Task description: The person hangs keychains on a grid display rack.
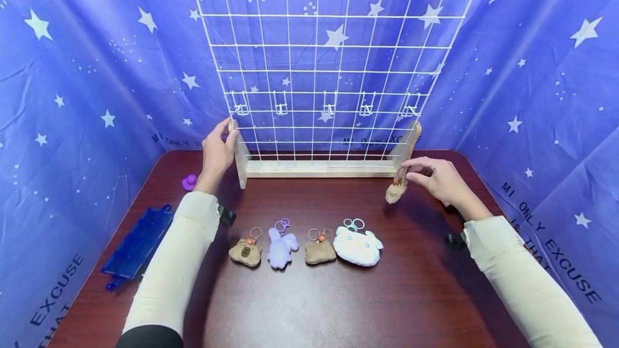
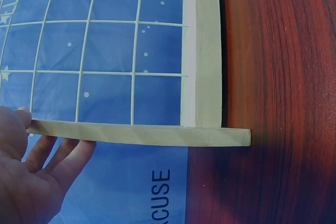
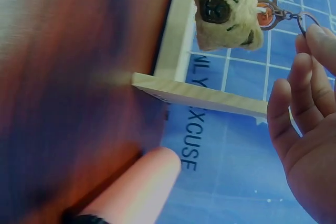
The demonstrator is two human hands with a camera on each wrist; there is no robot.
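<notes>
My left hand [image 1: 218,148] grips the top of the left wooden upright [image 2: 142,134] of a white wire grid rack [image 1: 314,71], thumb on one side and fingers on the other. With thumb and forefinger, my right hand [image 1: 435,179] pinches the metal ring [image 3: 308,23] of a plush keychain [image 3: 226,11]. This brown animal, with a dark snout and an orange bead, dangles in front of the rack's right upright [image 1: 410,141]. Several wire hooks [image 1: 330,109] sit in a row across the grid. The hooks carry nothing.
On the table lie a brown plush keychain [image 1: 245,253], a purple one [image 1: 281,248], another brown one [image 1: 320,252] and a white one [image 1: 358,246]. A blue plastic tray [image 1: 137,246] and a small purple object [image 1: 189,182] lie at left. An orange-pink cylindrical object [image 3: 136,187] appears in the right wrist view.
</notes>
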